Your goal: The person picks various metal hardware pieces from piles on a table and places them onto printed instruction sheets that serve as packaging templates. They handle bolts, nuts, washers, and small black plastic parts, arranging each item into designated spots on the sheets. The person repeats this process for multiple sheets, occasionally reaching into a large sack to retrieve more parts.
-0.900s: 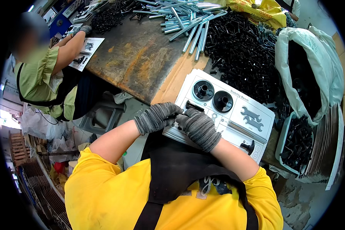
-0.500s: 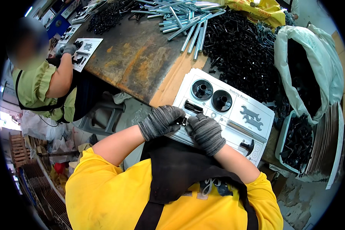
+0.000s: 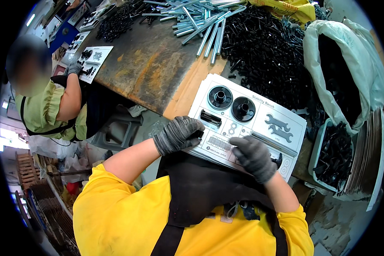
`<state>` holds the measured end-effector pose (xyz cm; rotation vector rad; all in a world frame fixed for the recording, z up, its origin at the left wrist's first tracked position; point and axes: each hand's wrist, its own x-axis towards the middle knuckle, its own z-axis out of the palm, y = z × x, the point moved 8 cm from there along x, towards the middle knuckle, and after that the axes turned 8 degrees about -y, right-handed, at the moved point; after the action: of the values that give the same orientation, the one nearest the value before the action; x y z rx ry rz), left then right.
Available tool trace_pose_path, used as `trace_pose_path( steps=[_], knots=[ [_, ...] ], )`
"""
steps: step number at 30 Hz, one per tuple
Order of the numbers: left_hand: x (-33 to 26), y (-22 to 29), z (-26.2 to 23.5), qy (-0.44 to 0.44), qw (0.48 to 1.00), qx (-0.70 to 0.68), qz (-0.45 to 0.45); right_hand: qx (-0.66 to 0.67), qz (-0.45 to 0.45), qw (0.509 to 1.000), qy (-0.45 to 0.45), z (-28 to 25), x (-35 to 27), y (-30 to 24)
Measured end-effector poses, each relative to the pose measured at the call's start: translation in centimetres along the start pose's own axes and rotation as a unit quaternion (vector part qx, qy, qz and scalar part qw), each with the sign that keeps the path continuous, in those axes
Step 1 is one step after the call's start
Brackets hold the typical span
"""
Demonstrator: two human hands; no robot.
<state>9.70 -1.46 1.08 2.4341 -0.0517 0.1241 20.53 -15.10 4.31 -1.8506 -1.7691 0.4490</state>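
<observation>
In front of me a stack of white printed cards [image 3: 256, 102] lies at the table edge. On the top card are two black round flanged discs [image 3: 220, 97], a cluster of black bolts [image 3: 210, 118], two grey open-end wrenches [image 3: 278, 128], a silver rod [image 3: 274, 144] and a black knob [image 3: 278, 159], partly hidden by my right hand. Gloved in grey, my left hand [image 3: 179, 134] is closed over the card's left edge, with small black bolts [image 3: 199, 135] at its fingertips. My right hand [image 3: 255, 158], also gloved, hovers above the card's lower part, fingers loosely apart, nothing visible in them.
Beyond the cards lie a heap of black bolts [image 3: 264, 55] and a pile of silver tubes [image 3: 209, 25]. On the right are an open white sack [image 3: 315, 55] and a tub of black parts [image 3: 333, 158]. A co-worker [image 3: 45, 104] sits at the left with another card.
My right hand has moved right and toward me, away from my left hand, baring a printed bolt drawing on the card. My left hand has hardly moved. The co-worker's hand has shifted slightly.
</observation>
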Motion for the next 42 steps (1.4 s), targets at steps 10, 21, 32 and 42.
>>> trace_pose_path(
  steps=[10,21,32,42],
  knots=[
    [-2.4,-1.2,-3.0,0.104,0.987,-0.020,-0.124,-0.005,0.320,0.896,0.306,-6.7,-18.5,12.9],
    [-5.7,-4.4,0.0,0.047,0.921,-0.249,-0.297,-0.248,0.253,0.928,0.118,-6.6,-14.9,9.4],
    [-6.9,-6.2,0.8,0.057,0.803,-0.458,-0.377,-0.323,0.245,0.914,-0.031,-5.2,-13.3,9.3],
    [-13.4,-13.8,-1.0,0.383,0.639,-0.636,-0.202,-0.218,0.199,0.954,-0.049,-1.2,-6.7,6.2]
  ],
)
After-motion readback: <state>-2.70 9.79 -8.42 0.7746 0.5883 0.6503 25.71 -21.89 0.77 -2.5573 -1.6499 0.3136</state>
